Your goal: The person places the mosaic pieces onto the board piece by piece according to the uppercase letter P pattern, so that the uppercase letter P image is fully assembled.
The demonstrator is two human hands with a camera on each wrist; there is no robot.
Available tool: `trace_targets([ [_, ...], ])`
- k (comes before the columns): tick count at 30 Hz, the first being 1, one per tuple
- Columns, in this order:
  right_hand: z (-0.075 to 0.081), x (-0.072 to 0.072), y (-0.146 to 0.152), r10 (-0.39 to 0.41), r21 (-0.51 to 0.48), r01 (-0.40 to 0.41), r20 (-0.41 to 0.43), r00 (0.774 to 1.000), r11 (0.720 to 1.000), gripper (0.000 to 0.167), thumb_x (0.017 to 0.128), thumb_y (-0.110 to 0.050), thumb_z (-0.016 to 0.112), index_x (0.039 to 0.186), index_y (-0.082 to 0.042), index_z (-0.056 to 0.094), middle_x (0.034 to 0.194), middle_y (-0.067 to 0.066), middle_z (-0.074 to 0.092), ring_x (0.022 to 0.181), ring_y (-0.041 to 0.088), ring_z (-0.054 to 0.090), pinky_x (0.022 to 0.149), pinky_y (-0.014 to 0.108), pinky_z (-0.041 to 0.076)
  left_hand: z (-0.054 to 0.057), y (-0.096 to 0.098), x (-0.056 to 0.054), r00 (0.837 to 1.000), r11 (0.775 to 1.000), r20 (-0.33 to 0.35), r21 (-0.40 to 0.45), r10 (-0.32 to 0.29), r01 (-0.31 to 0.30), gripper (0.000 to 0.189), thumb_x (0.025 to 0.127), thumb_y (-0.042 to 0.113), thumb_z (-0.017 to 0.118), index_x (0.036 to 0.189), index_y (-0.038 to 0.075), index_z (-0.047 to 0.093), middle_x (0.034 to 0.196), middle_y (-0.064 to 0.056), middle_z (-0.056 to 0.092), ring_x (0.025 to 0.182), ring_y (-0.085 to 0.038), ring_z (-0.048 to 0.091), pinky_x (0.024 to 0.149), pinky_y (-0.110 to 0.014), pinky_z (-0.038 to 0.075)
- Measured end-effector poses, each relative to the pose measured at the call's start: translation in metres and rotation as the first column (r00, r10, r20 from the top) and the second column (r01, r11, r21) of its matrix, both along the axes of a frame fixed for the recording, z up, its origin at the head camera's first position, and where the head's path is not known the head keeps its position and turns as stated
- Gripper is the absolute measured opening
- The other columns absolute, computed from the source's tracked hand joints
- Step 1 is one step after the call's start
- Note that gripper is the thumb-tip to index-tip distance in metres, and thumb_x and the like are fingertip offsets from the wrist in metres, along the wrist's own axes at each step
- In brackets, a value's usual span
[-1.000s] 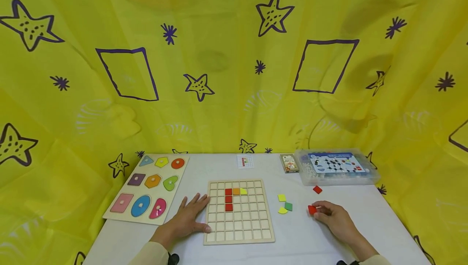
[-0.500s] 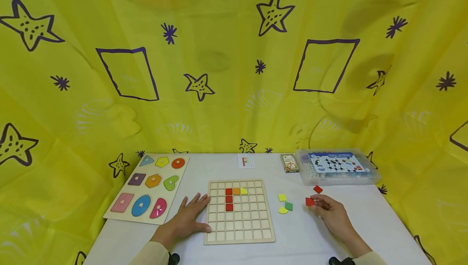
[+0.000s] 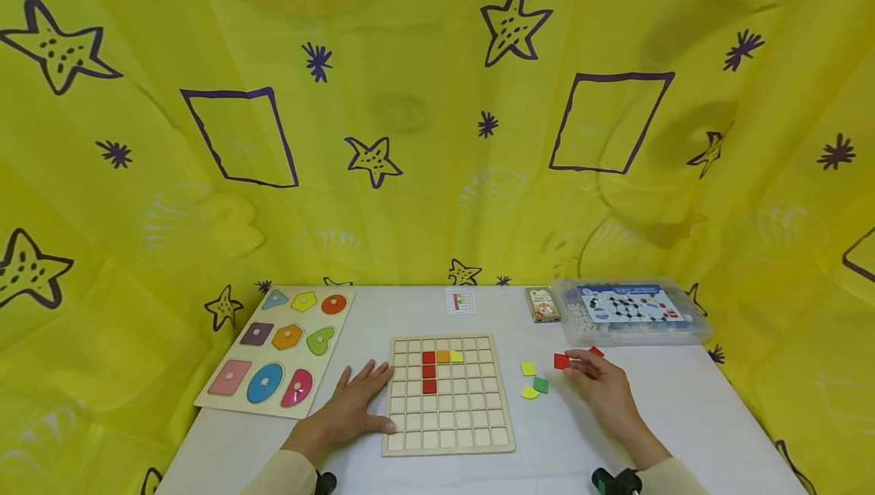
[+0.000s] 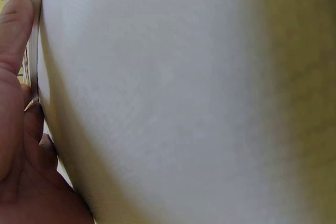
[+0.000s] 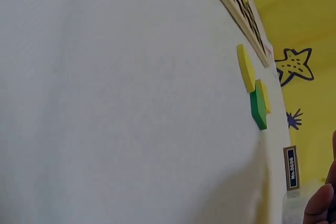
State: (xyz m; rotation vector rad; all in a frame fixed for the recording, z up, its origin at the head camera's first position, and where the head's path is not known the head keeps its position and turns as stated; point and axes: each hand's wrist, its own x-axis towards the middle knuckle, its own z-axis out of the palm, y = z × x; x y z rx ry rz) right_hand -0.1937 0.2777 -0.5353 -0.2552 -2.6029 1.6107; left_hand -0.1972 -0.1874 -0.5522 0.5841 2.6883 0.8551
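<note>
My right hand [image 3: 604, 389] pinches a red square tile [image 3: 561, 361] between thumb and fingers, above the table to the right of the wooden grid board [image 3: 447, 423]. At the board's left edge rests my left hand [image 3: 352, 408], fingers spread, thumb touching the near left side. On the board lie several tiles: a column of red ones [image 3: 428, 372], then an orange tile [image 3: 443, 357] and a yellow tile [image 3: 456, 357] beside the top red. Between board and right hand are a yellow square [image 3: 529, 369], a green tile [image 3: 541, 385] and a yellow quarter-round tile [image 3: 529, 393].
Another red tile [image 3: 597, 351] lies partly hidden behind my right hand. A shape puzzle board [image 3: 270, 362] stands at the left. Along the back are a small pattern card [image 3: 460, 301], a small box [image 3: 542, 305] and a clear plastic case [image 3: 632, 313]. A yellow curtain [image 3: 437, 138] hangs behind.
My right hand has moved away from me and leftward with the red tile, now partly covering the other red tile. The left hand and the board have stayed in place.
</note>
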Motion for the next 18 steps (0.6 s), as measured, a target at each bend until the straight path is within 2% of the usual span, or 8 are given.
trace_targets([
  [7,0.010,-0.005,-0.019,-0.004,-0.005,0.004,-0.032,0.999,1.000,0.037,0.099,-0.009,0.074,0.134,-0.003,0.070,0.121,0.019,0.075,0.092,-0.004,0.064,0.078,0.011,0.055,0.002,0.002,0.000,1.000,1.000,0.005,0.001,0.007,-0.007,0.105,0.080,0.052,0.087,0.163,0.007,0.040,0.171,-0.015,0.035,0.162,-0.044,0.016,0.128,-0.069,-0.004],
  [11,0.014,-0.009,-0.030,-0.006,-0.040,0.004,-0.059,0.998,0.999,0.036,0.098,-0.007,0.074,0.133,-0.003,0.070,0.120,0.019,0.076,0.091,-0.005,0.064,0.080,0.009,0.054,0.002,0.002,0.000,1.000,1.000,0.007,0.006,0.007,-0.007,0.106,0.079,0.051,0.087,0.162,0.007,0.040,0.170,-0.015,0.036,0.162,-0.044,0.016,0.128,-0.070,-0.003],
  [18,0.016,-0.014,-0.047,-0.007,-0.108,0.000,-0.062,0.998,0.994,0.035,0.098,-0.005,0.074,0.133,-0.003,0.071,0.116,0.016,0.076,0.092,0.000,0.065,0.080,0.010,0.055,-0.002,0.000,0.000,1.000,1.000,0.000,0.005,0.006,-0.006,0.105,0.079,0.051,0.087,0.162,0.008,0.041,0.170,-0.015,0.036,0.162,-0.044,0.017,0.128,-0.070,-0.002],
])
